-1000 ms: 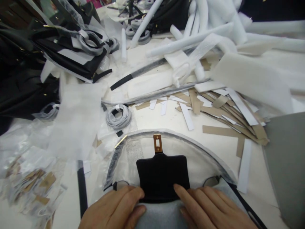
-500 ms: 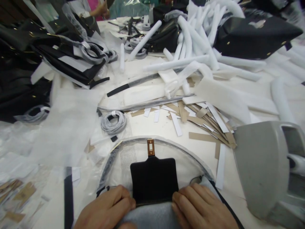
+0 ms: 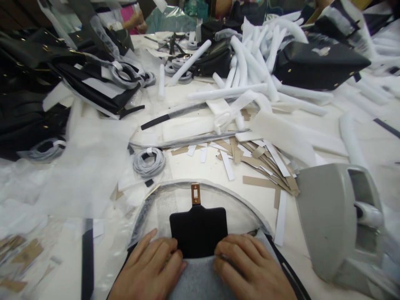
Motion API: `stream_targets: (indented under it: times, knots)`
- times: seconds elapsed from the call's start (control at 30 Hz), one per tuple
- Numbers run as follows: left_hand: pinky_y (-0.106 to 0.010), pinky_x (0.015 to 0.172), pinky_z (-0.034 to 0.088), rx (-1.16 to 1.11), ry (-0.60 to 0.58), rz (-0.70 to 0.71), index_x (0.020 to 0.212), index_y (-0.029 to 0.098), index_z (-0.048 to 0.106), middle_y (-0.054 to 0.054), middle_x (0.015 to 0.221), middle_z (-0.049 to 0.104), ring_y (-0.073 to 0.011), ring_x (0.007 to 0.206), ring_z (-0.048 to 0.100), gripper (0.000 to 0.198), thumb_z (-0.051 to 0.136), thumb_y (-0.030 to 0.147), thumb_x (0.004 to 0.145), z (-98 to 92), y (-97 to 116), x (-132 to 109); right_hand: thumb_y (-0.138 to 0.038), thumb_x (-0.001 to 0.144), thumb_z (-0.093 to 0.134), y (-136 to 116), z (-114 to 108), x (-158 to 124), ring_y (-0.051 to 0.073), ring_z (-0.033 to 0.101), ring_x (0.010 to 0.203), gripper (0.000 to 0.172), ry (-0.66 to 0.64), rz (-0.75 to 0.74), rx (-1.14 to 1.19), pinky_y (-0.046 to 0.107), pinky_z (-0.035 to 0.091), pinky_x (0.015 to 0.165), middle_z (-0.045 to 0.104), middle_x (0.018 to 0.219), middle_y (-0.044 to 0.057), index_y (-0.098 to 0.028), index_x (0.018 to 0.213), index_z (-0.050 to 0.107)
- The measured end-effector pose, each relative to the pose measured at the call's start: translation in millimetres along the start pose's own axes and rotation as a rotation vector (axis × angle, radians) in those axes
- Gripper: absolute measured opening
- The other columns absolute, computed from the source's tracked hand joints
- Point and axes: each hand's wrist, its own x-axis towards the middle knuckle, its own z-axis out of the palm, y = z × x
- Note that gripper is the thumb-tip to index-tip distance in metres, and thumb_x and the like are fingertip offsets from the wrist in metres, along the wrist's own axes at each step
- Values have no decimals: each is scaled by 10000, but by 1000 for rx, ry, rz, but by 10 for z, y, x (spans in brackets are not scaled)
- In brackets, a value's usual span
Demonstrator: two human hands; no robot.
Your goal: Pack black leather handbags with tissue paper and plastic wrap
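A black flap (image 3: 199, 231) with a gold-coloured metal clasp plate (image 3: 195, 193) lies at the lower middle, pointing away from me. Grey lining or wrap (image 3: 200, 277) covers the bag body below it. My left hand (image 3: 153, 266) rests on the bag left of the flap, fingers bent and slightly apart. Over on the flap's right side, my right hand (image 3: 250, 264) has its fingers curled on the grey material's edge. A plastic-wrapped handle (image 3: 218, 188) arches behind the flap.
A grey tape dispenser (image 3: 331, 216) stands at the right. Card strips (image 3: 268, 160) and white foam tubes (image 3: 243, 58) lie beyond the bag. Black bags (image 3: 321, 64) and a coiled wrapped strap (image 3: 149, 161) surround the work area. Another person's hand (image 3: 136, 21) shows at the top left.
My left hand has moved slightly up and right and its fingers have spread. My right hand has shifted a little left. The grey material now covers the flap's lower edge.
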Motion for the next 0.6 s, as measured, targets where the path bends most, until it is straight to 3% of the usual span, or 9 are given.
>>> stream_targets:
  times: [0.07,0.1,0.23,0.33,0.43,0.47,0.53,0.6]
  knots:
    - [-397,1060,404,41,116,-37,968,261,674,6,987,716,-166,956,658,332,351,202,1019,1,68,-27,-233,1052,321,-12,-9,-24,162,591,881,394,-2,-36,-6,316,388,847,704,922,8,-197,885,675]
    - [-394,1097,366,75,160,-32,1027,263,681,3,1014,722,-159,977,652,350,341,180,1020,0,106,-44,-231,1051,323,-20,-14,-37,162,592,861,385,-9,-46,-18,317,393,818,705,929,15,-196,906,678]
    - [-297,918,522,122,149,79,1146,197,666,-44,1038,738,-156,921,676,388,313,124,1002,-38,227,-97,-185,1019,405,-65,-42,-71,167,599,819,279,-69,-60,-45,317,418,743,702,950,41,-190,965,679]
    - [-336,831,600,85,100,23,1112,145,671,-99,1032,741,-197,918,710,396,300,95,984,-93,271,-107,-175,980,490,-92,-79,-76,170,608,793,190,-90,-90,-66,319,453,715,702,931,51,-176,971,680]
    - [-398,892,593,17,97,-15,1154,117,652,-133,1074,740,-228,1002,712,330,369,181,996,-148,290,-116,-180,921,580,-115,-146,-80,161,633,787,129,-95,-133,-125,311,493,722,715,931,56,-171,944,706]
    - [-418,936,565,-10,114,2,1188,111,637,-137,1143,721,-241,1081,682,329,392,220,998,-165,294,-124,-176,928,549,-127,-178,-82,153,647,816,178,-100,-154,-146,305,495,746,717,949,53,-161,944,725]
    - [-424,1012,486,-83,166,72,1221,123,620,-93,1269,665,-238,1206,595,354,374,245,997,-196,311,-149,-152,969,315,-164,-257,-87,139,648,952,432,-133,-198,-186,310,459,808,693,1052,33,-129,1000,745]
    - [-374,1012,458,-165,210,146,1158,125,647,-41,1239,680,-204,1185,597,348,362,229,987,-224,344,-181,-111,927,97,-223,-342,-89,118,619,1023,648,-168,-234,-215,315,429,822,653,1129,6,-109,1066,730]
